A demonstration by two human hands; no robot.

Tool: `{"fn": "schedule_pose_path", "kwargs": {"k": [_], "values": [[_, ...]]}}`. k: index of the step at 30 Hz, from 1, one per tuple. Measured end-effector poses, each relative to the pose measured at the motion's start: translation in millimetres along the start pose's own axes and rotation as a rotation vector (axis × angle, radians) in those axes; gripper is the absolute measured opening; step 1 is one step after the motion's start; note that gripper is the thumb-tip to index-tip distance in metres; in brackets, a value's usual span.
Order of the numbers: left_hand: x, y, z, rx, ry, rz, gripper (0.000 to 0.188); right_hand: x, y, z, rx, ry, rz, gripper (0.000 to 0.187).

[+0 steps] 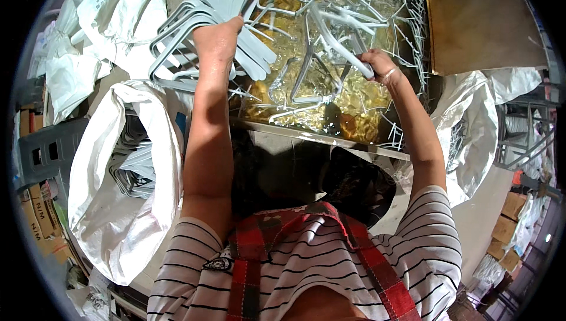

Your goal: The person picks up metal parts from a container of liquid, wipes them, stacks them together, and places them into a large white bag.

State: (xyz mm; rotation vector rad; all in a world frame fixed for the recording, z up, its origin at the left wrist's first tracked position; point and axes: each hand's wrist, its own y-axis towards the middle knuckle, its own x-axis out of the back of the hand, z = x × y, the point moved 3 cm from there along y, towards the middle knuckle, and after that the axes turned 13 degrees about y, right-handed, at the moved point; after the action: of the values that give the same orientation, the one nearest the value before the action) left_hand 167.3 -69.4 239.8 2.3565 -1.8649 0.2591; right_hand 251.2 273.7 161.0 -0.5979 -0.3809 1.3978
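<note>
My left hand is closed around a fanned stack of grey plastic frames, bent bars with rounded corners. The stack is held over the left edge of a tank of yellowish water. Over the tank's right half, my right hand grips the end of another grey frame, which slants up and away to the left. Around and below it, more grey frames lie in the rippling water. Their exact kind is not plain.
A white woven sack with grey frames inside stands at my left; another white sack stands at the right. Thin plastic pieces heap along the tank's right side. A brown board rises beyond. Cardboard boxes sit at far right.
</note>
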Motion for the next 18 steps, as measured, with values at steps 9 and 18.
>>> {"fn": "schedule_pose_path", "kwargs": {"k": [9, 18], "values": [[-19.0, -21.0, -8.5, 0.03, 0.112, 0.106, 0.032, 10.6, -27.4, 13.2, 0.716, -0.055, -0.337, 0.015], [-29.1, -27.9, -11.3, 0.179, -0.343, 0.586, 0.026, -48.7, -39.3, 29.6, 0.718, -0.167, -0.104, 0.015]]}}
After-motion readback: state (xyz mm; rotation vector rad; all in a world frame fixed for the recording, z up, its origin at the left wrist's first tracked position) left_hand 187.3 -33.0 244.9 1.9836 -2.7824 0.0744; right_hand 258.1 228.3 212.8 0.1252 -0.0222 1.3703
